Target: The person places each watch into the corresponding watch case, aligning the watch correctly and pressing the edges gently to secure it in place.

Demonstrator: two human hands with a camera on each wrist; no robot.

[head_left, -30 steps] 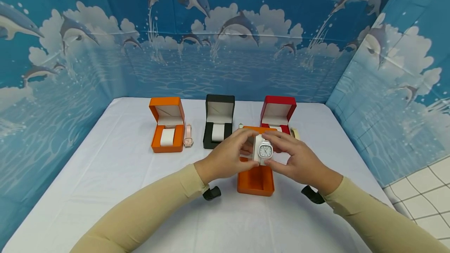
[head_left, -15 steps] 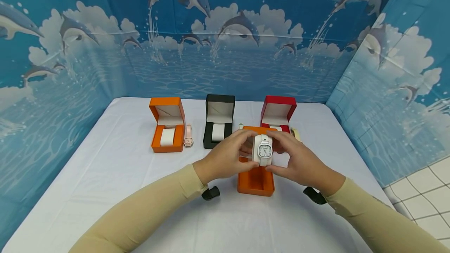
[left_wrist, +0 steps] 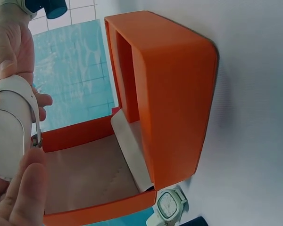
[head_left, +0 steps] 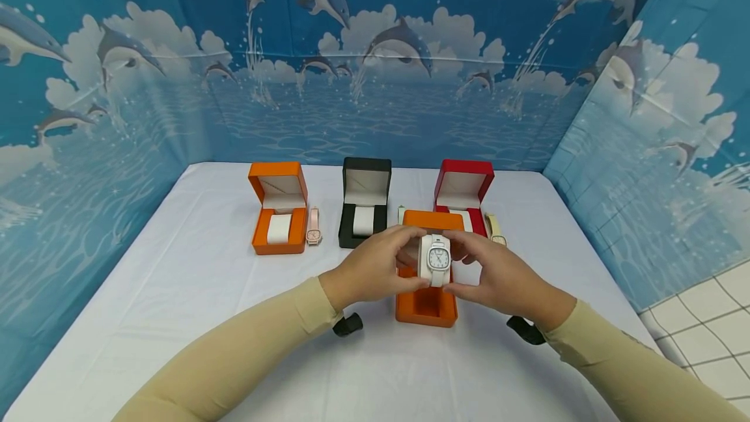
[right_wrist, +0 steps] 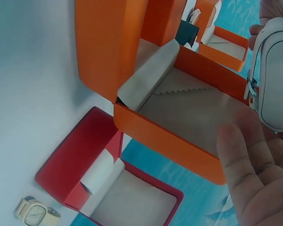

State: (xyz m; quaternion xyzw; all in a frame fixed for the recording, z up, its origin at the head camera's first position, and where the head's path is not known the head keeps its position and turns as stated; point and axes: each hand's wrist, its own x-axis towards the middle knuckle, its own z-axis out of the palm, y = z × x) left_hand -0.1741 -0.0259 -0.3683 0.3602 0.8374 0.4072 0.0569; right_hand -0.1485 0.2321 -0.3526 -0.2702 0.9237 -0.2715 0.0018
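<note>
Between my two hands a white square-faced wristwatch (head_left: 438,258) is wrapped round a white watch cushion (head_left: 424,262). My left hand (head_left: 377,269) grips the cushion's left side, thumb at the lower edge and fingers at the top. On its right side my right hand (head_left: 504,275) holds it with thumb and fingers. In the left wrist view the strap's metal buckle (left_wrist: 36,140) shows at the side of the cushion (left_wrist: 7,132). Below the hands stands an opened orange watch box (head_left: 426,314) with a bare well; the hands and watch hide its middle.
At the back stand an orange box (head_left: 262,246) with a pink watch (head_left: 314,233) beside it, a black box (head_left: 346,239) and a red box (head_left: 467,167), all with lids up. A pale yellow watch (head_left: 495,230) lies right of the red box. A pale green watch (left_wrist: 168,205) lies nearby.
The cushion and watch have turned to face the head camera more squarely, then come lower over the orange box. Both hands have moved slightly down, and my right hand has shifted its hold.
</note>
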